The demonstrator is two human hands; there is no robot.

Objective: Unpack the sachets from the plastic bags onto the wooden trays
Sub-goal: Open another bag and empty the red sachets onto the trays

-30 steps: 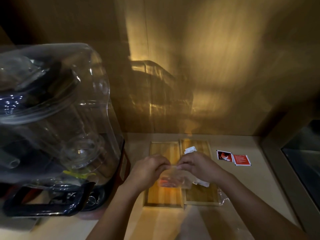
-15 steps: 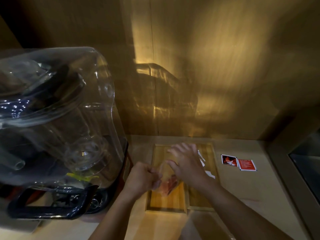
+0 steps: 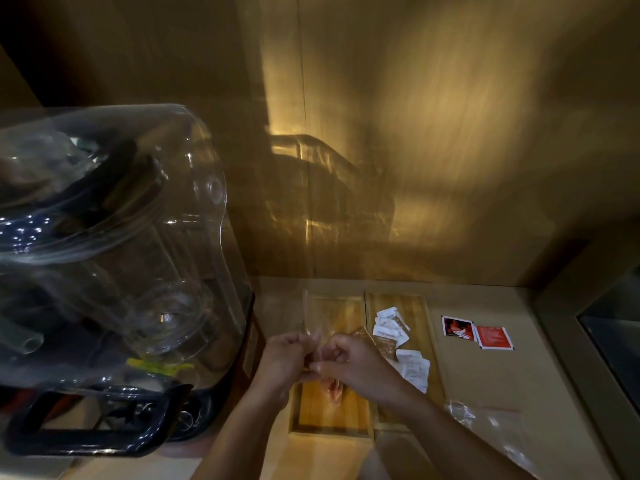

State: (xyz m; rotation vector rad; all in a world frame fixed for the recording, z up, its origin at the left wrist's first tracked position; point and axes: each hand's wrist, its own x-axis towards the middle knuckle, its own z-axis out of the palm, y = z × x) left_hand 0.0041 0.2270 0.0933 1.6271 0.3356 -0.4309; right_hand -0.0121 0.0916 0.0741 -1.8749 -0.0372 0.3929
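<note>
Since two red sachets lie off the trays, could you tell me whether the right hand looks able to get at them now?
Probably not at once: the right hand is pinching the plastic bag together with the left hand. Once freed, nothing lies between it and the red sachets.

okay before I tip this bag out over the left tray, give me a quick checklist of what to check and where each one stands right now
1. Both hands on the bag: left hand and right hand pinch the clear plastic bag. Ok.
2. Bag over the left tray: ok.
3. Bag mouth open: cannot tell, the plastic is too clear and blurred.
4. Room in the left tray: wood shows bare near its front. Ok.
5. White sachets lie in the right tray: ok.
6. Two red sachets lie on the counter, not in a tray: not ok.
</note>
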